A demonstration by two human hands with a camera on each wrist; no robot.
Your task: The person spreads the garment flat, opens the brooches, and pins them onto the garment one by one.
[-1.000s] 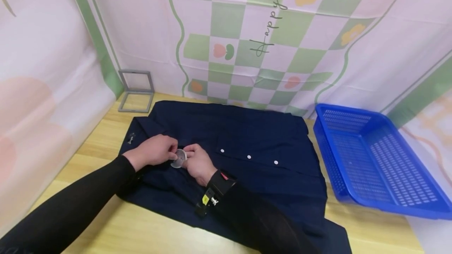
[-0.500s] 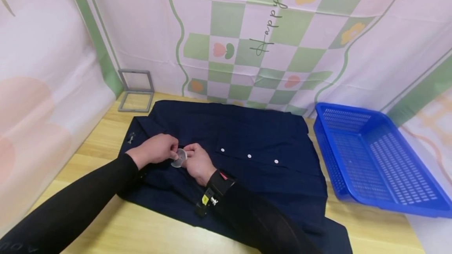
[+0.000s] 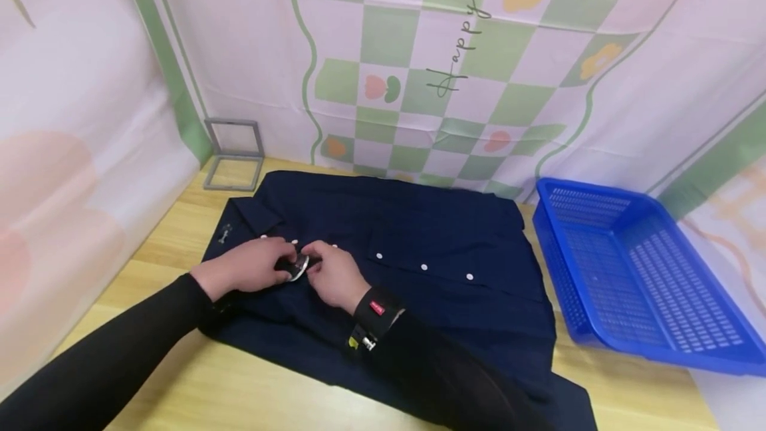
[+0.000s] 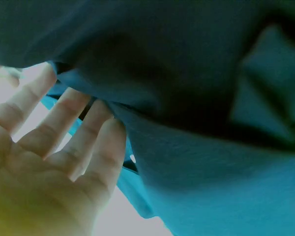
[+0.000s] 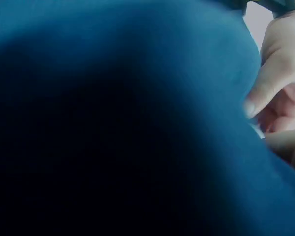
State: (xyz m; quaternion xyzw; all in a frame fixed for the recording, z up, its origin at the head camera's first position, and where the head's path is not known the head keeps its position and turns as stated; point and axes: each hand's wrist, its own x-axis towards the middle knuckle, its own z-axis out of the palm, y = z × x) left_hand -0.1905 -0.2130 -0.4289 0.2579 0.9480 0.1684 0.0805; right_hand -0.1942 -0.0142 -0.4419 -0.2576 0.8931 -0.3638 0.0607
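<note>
A navy button shirt (image 3: 443,225) lies spread on the table, white buttons showing along its front. Over its left part, a small round clear disc with a pale rim (image 3: 300,268) stands tilted between the two hands. My left hand (image 3: 251,266) grips the disc from the left with thumb and fingers. From the right, the curled fingertips of my right hand (image 3: 336,275) pinch at its edge. Dark cloth fills most of both wrist views. Left-hand fingers (image 4: 73,132) lie near a fold of the shirt. In the right wrist view, only a thin white sliver (image 5: 257,130) shows between fingers.
A blue plastic basket (image 3: 649,341) stands at the table's right side. At the back left, a grey hinged frame (image 3: 233,157) stands against the printed cloth backdrop (image 3: 251,52). Pale wooden tabletop (image 3: 239,384) shows along the front.
The disc has turned from nearly face-on to more edge-on, its rim now toward the right hand. The left hand has shifted slightly left and down. More shirt buttons show above the hands.
</note>
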